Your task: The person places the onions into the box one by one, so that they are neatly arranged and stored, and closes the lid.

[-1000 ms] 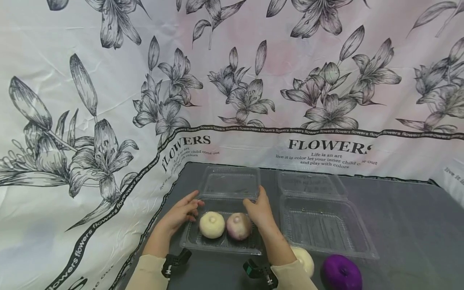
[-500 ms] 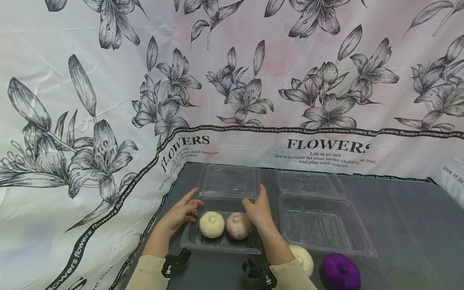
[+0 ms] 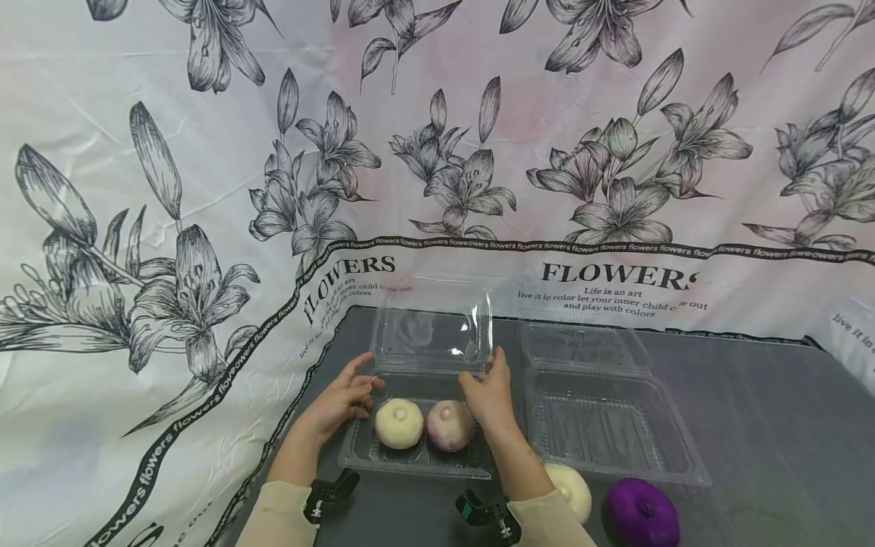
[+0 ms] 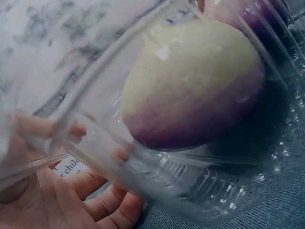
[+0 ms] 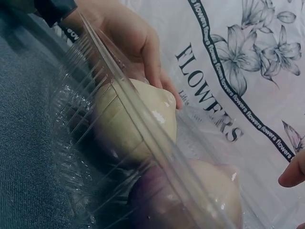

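Two white-and-purple turnips, a left one (image 3: 399, 424) and a right one (image 3: 451, 425), sit side by side in a clear plastic clamshell box (image 3: 417, 469). Its hinged lid (image 3: 431, 323) stands partly raised at the back. My left hand (image 3: 336, 401) is along the box's left side, fingers loosely spread, the index reaching toward the lid's lower left corner. On the other side, my right hand (image 3: 491, 391) has its index finger extended against the lid's right edge, its thumb near the hinge. The left wrist view shows a turnip (image 4: 190, 86) through the plastic close by the left fingers.
A second clear clamshell box (image 3: 692, 456) lies open to the right, its lid (image 3: 588, 348) flat behind it. In front of it are a pale turnip (image 3: 573, 492), partly behind my right forearm, and a purple one (image 3: 644, 510). A flower-printed curtain (image 3: 437, 152) hangs behind the grey table.
The left box's lid has swung up from lying nearly flat to a tilted stance. My right index finger has shifted slightly at its edge; the turnips have stayed put.
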A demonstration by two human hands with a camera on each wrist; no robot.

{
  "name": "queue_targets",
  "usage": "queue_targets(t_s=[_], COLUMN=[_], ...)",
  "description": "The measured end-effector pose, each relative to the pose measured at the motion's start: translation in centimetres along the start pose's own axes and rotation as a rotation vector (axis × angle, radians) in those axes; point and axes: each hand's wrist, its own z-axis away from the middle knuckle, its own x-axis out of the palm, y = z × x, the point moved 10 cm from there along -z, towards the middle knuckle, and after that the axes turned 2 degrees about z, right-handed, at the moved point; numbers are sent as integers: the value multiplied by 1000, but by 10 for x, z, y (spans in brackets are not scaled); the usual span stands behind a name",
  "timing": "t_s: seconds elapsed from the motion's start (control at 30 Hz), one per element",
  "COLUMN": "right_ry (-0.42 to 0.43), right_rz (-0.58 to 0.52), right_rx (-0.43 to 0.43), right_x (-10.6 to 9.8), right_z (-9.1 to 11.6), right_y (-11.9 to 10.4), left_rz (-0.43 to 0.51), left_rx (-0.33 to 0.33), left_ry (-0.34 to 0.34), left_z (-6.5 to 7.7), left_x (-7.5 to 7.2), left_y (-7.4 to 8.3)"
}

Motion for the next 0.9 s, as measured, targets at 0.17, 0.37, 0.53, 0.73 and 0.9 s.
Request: queue_targets(t_s=[0.17, 0.37, 0.53, 0.73, 0.9], right_ry=[-12, 5, 36, 35, 25], right_rz=[0, 4, 5, -1, -28], right_rx=[11, 2, -2, -2, 10], right_x=[1, 1, -1, -1, -1], right_z=[1, 1, 1, 2, 3], right_y=[3, 4, 3, 3, 4], left_rz=[7, 10, 22, 20, 20], left_rx=[-5, -5, -2, -1, 0], left_ry=[10, 15, 24, 30, 33], left_z=[-1, 0, -1, 0, 0], left_x=[-1, -1, 0, 0, -1], left_y=[-1, -1, 1, 3, 2])
